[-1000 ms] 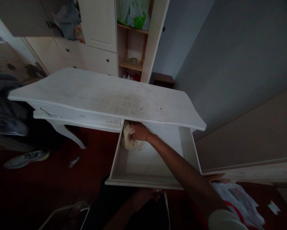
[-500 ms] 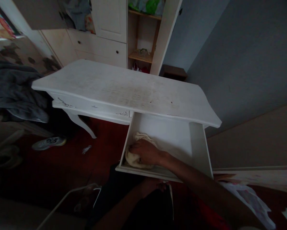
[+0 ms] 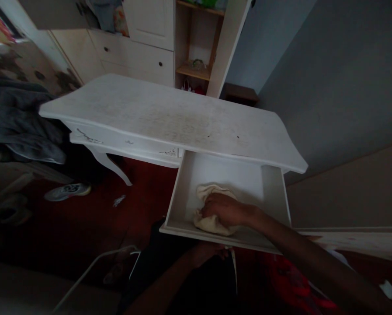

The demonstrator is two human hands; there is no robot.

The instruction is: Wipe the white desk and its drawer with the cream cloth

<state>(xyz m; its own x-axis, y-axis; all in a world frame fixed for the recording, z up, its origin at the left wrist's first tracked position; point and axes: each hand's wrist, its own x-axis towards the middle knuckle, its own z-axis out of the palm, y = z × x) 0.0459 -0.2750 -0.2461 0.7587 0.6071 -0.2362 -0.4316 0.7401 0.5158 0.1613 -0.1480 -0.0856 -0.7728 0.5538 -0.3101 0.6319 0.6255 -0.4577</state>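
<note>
My right hand (image 3: 223, 207) is closed on a cream cloth (image 3: 212, 224), pressing it against the floor of a pulled-out white drawer (image 3: 228, 170). The cloth is bunched around my fingers, left of the drawer's middle and close to its front panel. Below that panel, over my dark-clad legs, is my left hand (image 3: 207, 253). Its fingers look curled just under the drawer front, in shadow; what they hold, if anything, is too dark to make out. The drawer belongs to a white desk (image 3: 123, 103) with grey smudges on its top.
Behind the desk stands a white cabinet (image 3: 150, 26) with an open shelf section. Dark grey clothing (image 3: 22, 118) is heaped at left. A shoe (image 3: 67, 191) lies on the red floor, a thin white tube (image 3: 94, 264) runs nearby, and red fabric (image 3: 290, 280) lies at lower right.
My right hand has slid the cloth rightward across the drawer floor, away from the left side wall. My left hand has stayed below the drawer front. The view has shifted slightly.
</note>
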